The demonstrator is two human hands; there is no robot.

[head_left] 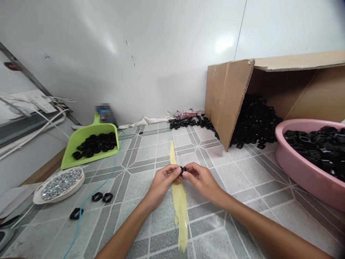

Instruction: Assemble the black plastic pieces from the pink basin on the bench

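Observation:
Between both hands, above the tiled-pattern surface, is a small black plastic ring-like part [182, 171]. My left hand [165, 180] pinches its left side with thumb and fingers. From the other side my right hand [201, 180] grips it too, so the fingers hide much of its shape. A strip of yellow tape [180, 208] lies under the hands, running front to back. To the left, a pair of black rings [107, 197] rests on the surface, and a single black ring [76, 213] lies nearer, beside a thin blue cord [101, 185].
A white dish [37, 199] of small silvery pieces and a green dustpan [68, 149] of black parts stand at left. At right are an open cardboard box [222, 97] with a heap of black parts and a pink basin [302, 180] full of them. Behind rises a white wall [161, 54].

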